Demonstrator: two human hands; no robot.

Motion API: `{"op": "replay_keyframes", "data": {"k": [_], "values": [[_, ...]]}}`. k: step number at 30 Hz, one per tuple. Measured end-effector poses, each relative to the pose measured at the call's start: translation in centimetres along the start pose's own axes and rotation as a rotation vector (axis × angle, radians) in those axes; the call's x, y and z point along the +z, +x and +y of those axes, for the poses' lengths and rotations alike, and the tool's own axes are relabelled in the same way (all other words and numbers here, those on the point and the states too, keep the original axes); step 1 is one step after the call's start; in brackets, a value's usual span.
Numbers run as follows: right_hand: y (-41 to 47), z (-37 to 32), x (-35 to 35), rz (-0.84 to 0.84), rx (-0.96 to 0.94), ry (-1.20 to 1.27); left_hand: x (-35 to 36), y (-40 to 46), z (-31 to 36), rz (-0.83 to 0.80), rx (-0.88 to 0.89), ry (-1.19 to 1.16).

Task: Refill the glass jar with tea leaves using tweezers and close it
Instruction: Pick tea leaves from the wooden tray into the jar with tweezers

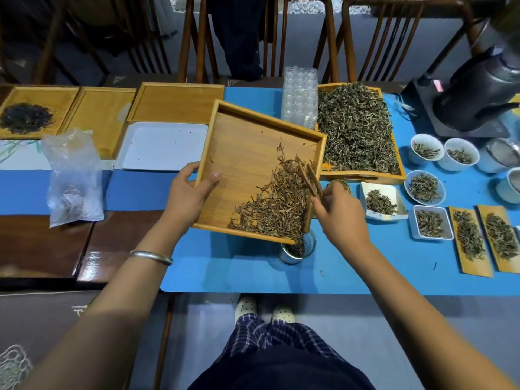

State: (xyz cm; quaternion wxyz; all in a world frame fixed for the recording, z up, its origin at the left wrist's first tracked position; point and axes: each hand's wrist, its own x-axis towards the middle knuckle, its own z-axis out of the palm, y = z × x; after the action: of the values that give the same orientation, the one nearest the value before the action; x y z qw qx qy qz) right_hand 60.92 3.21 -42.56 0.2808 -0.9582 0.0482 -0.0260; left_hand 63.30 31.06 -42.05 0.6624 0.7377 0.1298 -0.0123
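Note:
My left hand (pixel 189 192) grips the left edge of a wooden tray (pixel 247 142), tilted so its near right corner hangs over the glass jar (pixel 295 250) on the blue mat. Brown tea leaves (pixel 277 204) are heaped in that low corner and some lie in the jar. My right hand (pixel 342 213) pinches wooden tweezers (pixel 311 182), whose tips rest in the leaf pile. The tray corner hides part of the jar's mouth. A round lid (pixel 340 184) shows just behind my right hand.
A large tray of green leaves (pixel 357 128) lies behind the tilted tray, with stacked clear plastic cups (pixel 299 94) beside it. Small bowls and dishes of leaves (pixel 425 187) fill the right side, a black kettle (pixel 478 91) at far right. A white tray (pixel 163 146) and a plastic bag (pixel 73 178) lie left.

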Motion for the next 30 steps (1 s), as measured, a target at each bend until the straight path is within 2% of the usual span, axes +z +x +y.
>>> {"op": "replay_keyframes", "data": {"k": [15, 30], "values": [[-6.6, 1.1, 0.8, -0.148, 0.008, 0.018, 0.1, -0.1, 0.2, 0.023, 0.008, 0.010], [-9.6, 2.6, -0.9, -0.139, 0.054, 0.065, 0.1, -0.1, -0.1, 0.027, 0.001, 0.022]]}}
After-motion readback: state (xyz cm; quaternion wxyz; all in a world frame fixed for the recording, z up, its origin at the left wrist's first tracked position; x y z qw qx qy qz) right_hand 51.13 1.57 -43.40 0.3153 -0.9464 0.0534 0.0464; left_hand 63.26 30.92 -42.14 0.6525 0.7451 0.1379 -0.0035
